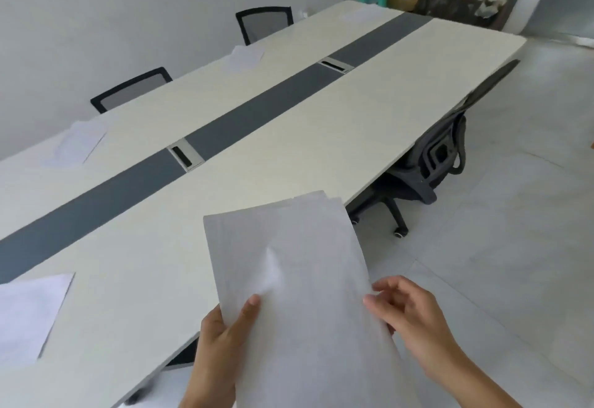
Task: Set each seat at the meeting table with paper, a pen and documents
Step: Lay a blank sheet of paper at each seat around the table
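Your left hand [225, 340] grips a stack of white paper [299, 295] at its lower left edge, thumb pressed across the top sheet and the other fingers hidden underneath. Your right hand [414, 320] sits at the stack's right edge, fingers loosely curled, with the fingertips [369, 301] touching the side of the sheets; whether they pinch a single sheet cannot be told. The stack is held up over the near edge of the desk [289, 137], its far end fanned slightly. On the desk, one set of white sheets [25, 314] lies to the left of the stack, by the near edge. Across the desk's dark grey centre strip [244, 118], two more sets lie along the far side: one [77, 144] in front of a black mesh chair [128, 89], another [244, 57] in front of a second chair [263, 21]. A faint fourth set [360, 15] rests near the far end. Right of the stack, a dark office chair [430, 163] is tucked under the desk's near side.
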{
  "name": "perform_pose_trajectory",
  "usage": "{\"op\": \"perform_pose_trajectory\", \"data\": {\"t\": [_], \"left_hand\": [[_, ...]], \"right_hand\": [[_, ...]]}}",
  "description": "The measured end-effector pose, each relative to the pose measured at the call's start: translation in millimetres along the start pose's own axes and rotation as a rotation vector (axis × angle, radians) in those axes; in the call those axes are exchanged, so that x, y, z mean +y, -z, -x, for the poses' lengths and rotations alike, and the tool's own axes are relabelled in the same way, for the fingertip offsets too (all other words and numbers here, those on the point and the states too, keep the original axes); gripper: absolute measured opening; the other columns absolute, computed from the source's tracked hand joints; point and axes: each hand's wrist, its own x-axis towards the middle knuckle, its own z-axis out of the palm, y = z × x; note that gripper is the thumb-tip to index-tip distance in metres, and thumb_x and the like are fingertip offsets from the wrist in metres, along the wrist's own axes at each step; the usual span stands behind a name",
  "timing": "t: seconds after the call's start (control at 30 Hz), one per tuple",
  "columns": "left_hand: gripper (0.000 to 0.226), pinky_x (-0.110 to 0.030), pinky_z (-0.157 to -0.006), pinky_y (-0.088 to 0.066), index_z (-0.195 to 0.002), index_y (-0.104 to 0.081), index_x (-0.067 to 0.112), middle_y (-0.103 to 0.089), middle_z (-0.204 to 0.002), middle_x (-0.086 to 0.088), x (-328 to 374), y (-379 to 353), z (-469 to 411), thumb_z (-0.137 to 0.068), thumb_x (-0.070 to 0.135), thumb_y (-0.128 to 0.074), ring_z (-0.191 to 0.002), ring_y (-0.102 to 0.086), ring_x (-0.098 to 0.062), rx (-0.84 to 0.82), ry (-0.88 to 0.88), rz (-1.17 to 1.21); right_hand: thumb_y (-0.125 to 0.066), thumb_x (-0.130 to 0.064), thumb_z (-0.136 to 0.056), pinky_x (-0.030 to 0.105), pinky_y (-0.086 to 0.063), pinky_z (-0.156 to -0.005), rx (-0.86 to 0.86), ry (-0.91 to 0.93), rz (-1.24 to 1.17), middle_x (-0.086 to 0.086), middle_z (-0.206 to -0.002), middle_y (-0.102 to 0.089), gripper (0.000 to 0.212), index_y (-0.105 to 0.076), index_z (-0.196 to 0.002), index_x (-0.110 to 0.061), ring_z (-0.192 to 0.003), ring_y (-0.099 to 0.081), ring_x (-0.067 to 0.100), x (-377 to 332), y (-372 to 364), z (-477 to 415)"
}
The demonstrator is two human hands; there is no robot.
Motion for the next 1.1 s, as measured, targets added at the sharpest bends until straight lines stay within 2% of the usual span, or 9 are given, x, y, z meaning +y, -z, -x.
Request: {"op": "perform_pose_trajectory", "data": {"t": [0.07,0.17,0.33,0.43,0.57,0.7,0.83,0.97,1.1], "left_hand": [[0.024,-0.037,-0.056,-0.06,-0.095,-0.068,-0.004,-0.075,-0.086,-0.021,-4.4,1.8,6.4,-0.09,0.017,-0.059,-0.075,-0.073,-0.036,0.077,0.011,0.039],[0.023,-0.032,-0.051,-0.058,-0.094,-0.069,-0.001,-0.076,-0.083,-0.018,-8.9,11.3,10.8,-0.092,0.018,-0.057,-0.07,-0.074,-0.03,0.191,0.013,0.091],[0.028,-0.038,-0.066,-0.058,-0.098,-0.07,0.001,-0.076,-0.086,-0.019,-7.0,33.8,1.7,-0.093,0.024,-0.056,-0.076,-0.073,-0.034,0.293,0.014,0.107],[0.026,-0.037,-0.061,-0.058,-0.095,-0.069,0.0,-0.075,-0.083,-0.02,0.5,52.5,-4.9,-0.094,0.022,-0.056,-0.07,-0.073,-0.034,0.345,-0.004,0.141],[0.026,-0.038,-0.065,-0.057,-0.094,-0.069,-0.001,-0.075,-0.084,-0.02,5.4,91.0,-11.9,-0.092,0.023,-0.059,-0.071,-0.071,-0.034,0.448,-0.016,0.176],[0.024,-0.035,-0.064,-0.054,-0.09,-0.07,-0.001,-0.076,-0.073,-0.013,4.5,134.2,-16.8,-0.09,0.022,-0.062,-0.064,-0.069,-0.028,0.557,-0.017,0.161],[0.019,-0.029,-0.05,-0.054,-0.085,-0.069,0.0,-0.073,-0.06,-0.004,-5.3,174.9,-16.4,-0.089,0.017,-0.063,-0.052,-0.067,-0.019,0.644,0.026,0.117],[0.015,-0.021,-0.042,-0.053,-0.085,-0.069,-0.001,-0.074,-0.064,-0.007,-17.0,206.8,-14.2,-0.089,0.012,-0.063,-0.048,-0.067,-0.016,0.699,0.066,0.124],[0.013,-0.018,-0.041,-0.051,-0.086,-0.07,-0.002,-0.074,-0.062,-0.004,-18.9,223.7,-16.9,-0.089,0.008,-0.062,-0.048,-0.068,-0.012,0.708,0.085,0.129]], "right_hand": [[-0.078,-0.016,-0.079,0.031,-0.049,-0.062,-0.064,-0.059,-0.025,0.01,-0.069,-0.068,0.025,-0.065,-0.099,-0.009,-0.066,-0.065,0.022,0.3,-2.1,-16.0],[-0.072,-0.01,-0.083,0.031,-0.052,-0.064,-0.196,-0.15,-0.042,0.021,-0.081,-0.072,0.016,-0.069,-0.092,0.002,-0.07,-0.068,0.025,0.6,-12.8,-33.3],[-0.065,-0.01,-0.091,0.018,-0.04,-0.047,-0.307,-0.113,0.142,0.0,-0.053,-0.06,0.023,-0.067,-0.073,0.003,-0.047,-0.053,0.01,-5.0,-36.0,-65.0],[-0.063,-0.015,-0.093,0.019,-0.026,-0.044,-0.197,0.003,0.289,0.0,-0.048,-0.038,0.034,-0.054,-0.07,0.009,-0.045,-0.031,0.012,-15.4,-47.8,-103.1],[-0.06,-0.016,-0.093,0.026,-0.027,-0.049,-0.007,0.092,0.349,0.006,-0.054,-0.041,0.037,-0.049,-0.071,0.011,-0.051,-0.034,0.017,-35.5,-67.9,-167.0],[-0.055,-0.01,-0.086,0.028,-0.023,-0.052,0.157,0.007,0.368,0.009,-0.059,-0.036,0.028,-0.043,-0.062,-0.005,-0.056,-0.031,0.02,-26.0,-100.4,-235.5],[-0.046,-0.003,-0.08,0.028,-0.021,-0.056,0.227,-0.158,0.459,0.004,-0.059,-0.03,0.03,-0.029,-0.06,-0.016,-0.057,-0.026,0.019,18.7,-136.5,-283.3],[-0.054,-0.005,-0.085,0.027,-0.04,-0.055,0.249,-0.338,0.493,0.012,-0.072,-0.057,0.011,-0.055,-0.074,-0.005,-0.063,-0.052,0.027,64.6,-165.5,-308.5],[-0.057,-0.009,-0.086,0.03,-0.043,-0.058,0.272,-0.362,0.575,0.016,-0.078,-0.062,0.013,-0.063,-0.084,0.003,-0.062,-0.054,0.029,83.5,-185.1,-317.3]]}}
